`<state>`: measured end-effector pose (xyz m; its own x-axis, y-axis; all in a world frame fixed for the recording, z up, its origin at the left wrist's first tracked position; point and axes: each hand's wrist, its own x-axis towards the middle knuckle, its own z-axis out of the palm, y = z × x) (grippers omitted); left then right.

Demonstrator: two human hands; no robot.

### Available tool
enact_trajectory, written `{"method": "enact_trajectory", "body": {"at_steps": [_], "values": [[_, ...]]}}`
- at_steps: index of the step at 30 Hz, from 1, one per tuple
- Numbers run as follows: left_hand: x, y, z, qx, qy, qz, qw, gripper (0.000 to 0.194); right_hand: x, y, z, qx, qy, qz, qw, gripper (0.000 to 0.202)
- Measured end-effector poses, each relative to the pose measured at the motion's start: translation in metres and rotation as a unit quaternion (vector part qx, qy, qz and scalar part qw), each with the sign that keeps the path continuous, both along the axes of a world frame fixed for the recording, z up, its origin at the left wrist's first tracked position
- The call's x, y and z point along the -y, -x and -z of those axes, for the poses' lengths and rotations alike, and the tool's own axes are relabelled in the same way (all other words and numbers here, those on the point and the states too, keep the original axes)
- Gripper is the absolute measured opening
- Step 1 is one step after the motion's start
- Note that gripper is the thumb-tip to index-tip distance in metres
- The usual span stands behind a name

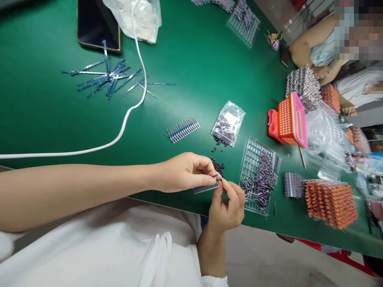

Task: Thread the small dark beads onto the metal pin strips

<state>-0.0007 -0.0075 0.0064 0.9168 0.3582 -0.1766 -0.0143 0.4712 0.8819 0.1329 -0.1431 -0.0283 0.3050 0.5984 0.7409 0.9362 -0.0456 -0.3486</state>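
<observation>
My left hand (188, 173) is closed on a strip of small wire-leaded parts (205, 188), its thumb and forefinger pinched at the strip's right end. Meeting those fingertips, my right hand (229, 203) pinches a tiny dark bead (220, 180) between thumb and forefinger. Just beyond the fingers lies a loose pile of small black beads (218, 165). A clear bag of the same dark beads (229, 123) lies farther back, some spilled at its mouth. Left of the bag rests another strip of leaded parts (183, 129).
A clear tray heaped with finished-looking pieces (259, 179) lies right of my hands. Beyond it are orange stacked parts (330, 203) and a pink-orange basket (292, 119). A white cable (125, 119), blue strips (109, 77) and a phone (97, 26) lie left. People sit far right.
</observation>
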Motion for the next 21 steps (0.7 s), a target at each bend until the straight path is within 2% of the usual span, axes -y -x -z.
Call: {"method": "enact_trajectory", "body": {"at_steps": [10,15,21], "values": [[-0.0033,0.0031,-0.0019,-0.009,-0.157,-0.004,0.988,0.016,0.0013,-0.0005,0.0016,-0.041,0.011,-0.012,0.999,0.021],[-0.0017,0.0032,-0.0016,-0.020,-0.173,-0.004,0.985,0.018,0.0041,-0.0026,0.0033,-0.088,0.031,-0.035,0.995,0.021],[-0.0017,0.0031,-0.0019,-0.031,-0.192,0.003,0.981,0.018,0.0048,-0.0020,0.0053,-0.111,0.025,-0.011,0.993,0.015]]}}
